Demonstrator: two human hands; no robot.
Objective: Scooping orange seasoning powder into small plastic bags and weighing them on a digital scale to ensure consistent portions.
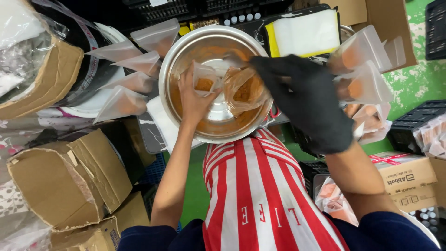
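left hand (194, 95): I see it gripping small pouch (203, 80) over bowl (186, 51)
right hand (304, 100): black glove, gripping bag (244, 90) of orange powder
filled pouches (364, 74): stacked right

Round polished steel bowl (216, 83): glossy, smeared inside with matt orange powder. Small clear plastic pouch (203, 80) in bare left hand (194, 100): thin, shiny film. Larger crinkled clear plastic bag (244, 90) at right hand (304, 100); matt black rubbery glove. Red-and-white striped cloth apron (260, 195): soft weave. Torn brown cardboard boxes (69, 181): rough, dull.
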